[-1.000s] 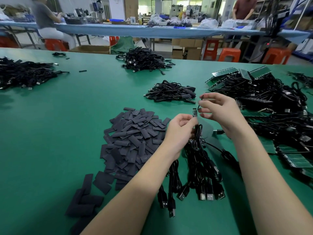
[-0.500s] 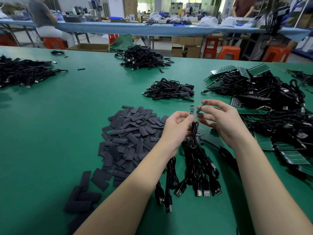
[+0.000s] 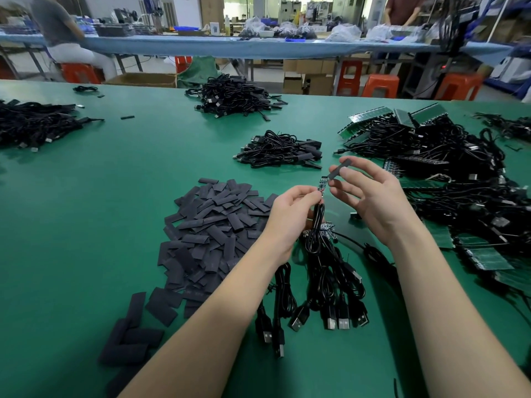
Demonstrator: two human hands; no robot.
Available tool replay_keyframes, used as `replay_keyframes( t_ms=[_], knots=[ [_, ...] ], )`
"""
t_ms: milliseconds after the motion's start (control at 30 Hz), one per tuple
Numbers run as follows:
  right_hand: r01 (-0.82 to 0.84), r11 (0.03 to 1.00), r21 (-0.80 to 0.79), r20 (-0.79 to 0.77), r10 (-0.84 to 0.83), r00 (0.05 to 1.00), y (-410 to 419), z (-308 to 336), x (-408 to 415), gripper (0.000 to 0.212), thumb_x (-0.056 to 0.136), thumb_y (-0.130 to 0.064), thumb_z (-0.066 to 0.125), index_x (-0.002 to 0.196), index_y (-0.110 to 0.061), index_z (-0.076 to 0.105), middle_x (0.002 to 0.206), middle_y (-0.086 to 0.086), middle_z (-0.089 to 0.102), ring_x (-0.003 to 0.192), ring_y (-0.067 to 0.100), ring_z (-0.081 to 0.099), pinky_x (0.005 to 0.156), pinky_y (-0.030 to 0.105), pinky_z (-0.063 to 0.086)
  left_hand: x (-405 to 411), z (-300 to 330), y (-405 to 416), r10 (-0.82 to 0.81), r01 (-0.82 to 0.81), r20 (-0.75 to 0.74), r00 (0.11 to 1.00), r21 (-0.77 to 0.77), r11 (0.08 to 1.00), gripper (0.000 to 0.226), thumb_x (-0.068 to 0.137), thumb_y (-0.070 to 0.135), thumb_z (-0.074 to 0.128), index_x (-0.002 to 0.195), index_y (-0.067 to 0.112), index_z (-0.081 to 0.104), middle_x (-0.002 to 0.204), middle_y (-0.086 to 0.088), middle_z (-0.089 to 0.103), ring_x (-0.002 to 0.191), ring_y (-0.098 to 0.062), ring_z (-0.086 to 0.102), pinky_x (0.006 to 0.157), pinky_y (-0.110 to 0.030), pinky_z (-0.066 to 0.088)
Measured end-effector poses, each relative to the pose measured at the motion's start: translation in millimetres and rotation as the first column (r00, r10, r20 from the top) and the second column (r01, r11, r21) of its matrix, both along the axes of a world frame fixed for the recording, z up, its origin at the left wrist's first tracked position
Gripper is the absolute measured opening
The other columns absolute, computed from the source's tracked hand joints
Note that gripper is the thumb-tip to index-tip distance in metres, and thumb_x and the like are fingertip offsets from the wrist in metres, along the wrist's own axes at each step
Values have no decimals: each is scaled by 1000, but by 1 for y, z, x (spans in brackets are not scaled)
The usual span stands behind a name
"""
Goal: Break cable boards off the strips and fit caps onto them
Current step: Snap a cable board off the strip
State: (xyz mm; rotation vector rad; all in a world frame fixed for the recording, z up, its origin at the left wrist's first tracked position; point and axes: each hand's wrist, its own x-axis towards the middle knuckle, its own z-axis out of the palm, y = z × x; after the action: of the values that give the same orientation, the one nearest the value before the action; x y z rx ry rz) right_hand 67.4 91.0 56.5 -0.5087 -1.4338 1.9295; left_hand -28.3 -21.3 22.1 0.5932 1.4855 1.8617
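I worked over a green table (image 3: 115,214), with dark grey caps (image 3: 212,231), black cables (image 3: 330,271), green board strips (image 3: 488,258) and orange stools (image 3: 379,84).

Long blue-covered workbench (image 3: 258,47) across the room, well beyond the hands. Clear plastic bags of parts (image 3: 346,32) on it, beyond the right hand. Seated person in grey top and white trousers (image 3: 61,38) far beyond the left hand, on an orange plastic stool (image 3: 79,72). More orange stools (image 3: 380,85) and brown cardboard boxes (image 3: 309,74) beneath the bench. Standing person in dark red shirt (image 3: 403,10) far beyond the right hand.
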Motion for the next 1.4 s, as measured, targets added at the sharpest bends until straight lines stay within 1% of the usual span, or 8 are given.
replay_keyframes(
  t_ms=[100, 367, 533, 633, 733, 1000, 1133, 1400],
  knots=[
    [9, 1000, -4, 1, -9, 1000, 2, -1, 0, 16, 95, -1, 63, 110, -7, 65, 100, 12, 74, 77, 21, 69, 81, 30, 61, 1, 0, 0, -9, 9, -13, 1000, 0, 1000, 8, 99, 15, 60, 94, 17, 66, 82, 2, 65, 60, -12, 59, 62, -22, 52],
    [-15, 1000, 21, 29, 14, 999, 2, -5, -1, 21, 94, 4, 61, 112, -5, 66, 101, 12, 73, 81, 22, 68, 83, 29, 60, 1, -1, 1, -16, 17, -3, 1000, 12, 1000, 10, 98, 14, 60, 93, 16, 68, 79, 2, 64, 58, -13, 57, 59, -23, 49],
    [-21, 999, -24, -25, 21, 999, 4, -5, 1, 16, 95, 1, 61, 108, -4, 68, 97, 9, 74, 86, 19, 69, 82, 25, 59, -1, 0, -1, -44, 41, 49, 998, 60, 997, 11, 98, 11, 61, 92, 14, 70, 75, 2, 65, 57, -14, 56, 55, -21, 48],
    [-31, 999, -39, -49, 29, 998, 6, -5, 2, 18, 93, 1, 62, 110, -2, 68, 96, 8, 76, 91, 18, 71, 83, 24, 58, -3, 0, -1, -67, 58, 103, 992, 92, 994, 10, 97, 10, 61, 95, 12, 71, 75, 2, 64, 57, -13, 55, 53, -21, 47],
    [-31, 998, -52, -64, 28, 998, 6, -5, 1, 17, 93, 2, 62, 109, -1, 68, 94, 8, 76, 90, 17, 72, 82, 23, 58, -5, -1, -2, -79, 67, 123, 989, 98, 993, 10, 97, 11, 62, 100, 10, 71, 74, 3, 65, 57, -13, 55, 53, -20, 47],
    [-19, 998, -61, -89, 14, 996, 6, -7, 1, 16, 93, 2, 62, 107, -1, 69, 95, 10, 75, 89, 17, 71, 82, 22, 57, -6, -2, -2, -104, 90, 117, 988, 119, 989, 9, 98, 8, 61, 98, 10, 70, 72, 2, 64, 55, -12, 54, 49, -20, 46],
    [-2, 999, -48, -85, -2, 996, 6, -7, 1, 17, 91, 3, 64, 107, 0, 69, 95, 12, 75, 90, 19, 71, 83, 24, 58, -8, -4, -2, -108, 97, 110, 988, 99, 990, 8, 97, 11, 63, 99, 11, 70, 72, 4, 65, 56, -11, 55, 51, -20, 47],
    [2, 1000, -7, -61, -2, 998, 5, -6, 2, 16, 92, 6, 62, 106, 0, 68, 92, 9, 77, 89, 17, 73, 83, 25, 59, -9, -6, -2, -125, 112, 115, 985, 111, 987, 8, 96, 13, 65, 98, 13, 72, 73, 5, 68, 58, -10, 57, 53, -20, 47]
  ],
)
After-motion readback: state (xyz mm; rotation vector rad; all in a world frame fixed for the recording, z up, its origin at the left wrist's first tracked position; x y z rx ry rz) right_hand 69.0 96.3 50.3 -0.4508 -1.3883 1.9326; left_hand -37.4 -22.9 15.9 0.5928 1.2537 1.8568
